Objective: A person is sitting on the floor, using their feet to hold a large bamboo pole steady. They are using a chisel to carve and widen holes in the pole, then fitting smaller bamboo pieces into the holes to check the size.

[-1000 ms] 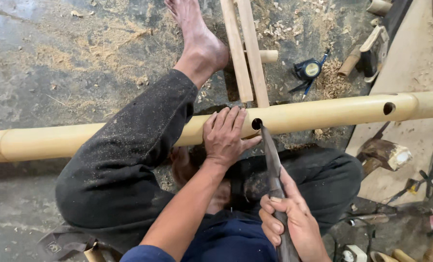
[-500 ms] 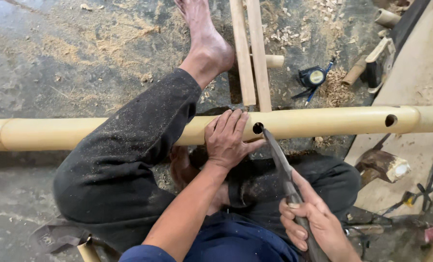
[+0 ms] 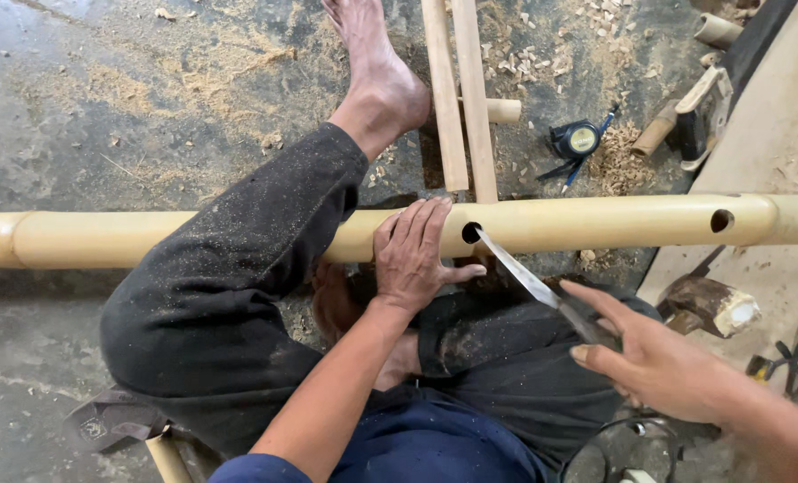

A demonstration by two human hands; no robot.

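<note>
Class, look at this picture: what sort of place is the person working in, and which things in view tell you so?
Most likely a bamboo or woodworking workshop floor. A long bamboo pole with drilled holes lies across the person's lap, sawdust and shavings cover the concrete floor, and a tape measure lies nearby.

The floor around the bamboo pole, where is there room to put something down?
Bare floor lies beyond the bamboo pole, left of the foot. Right of the two wooden slats it is crowded: tape measure, shavings, tools. Near the pole, the left hand and right hand with the blade fill the room.
</note>
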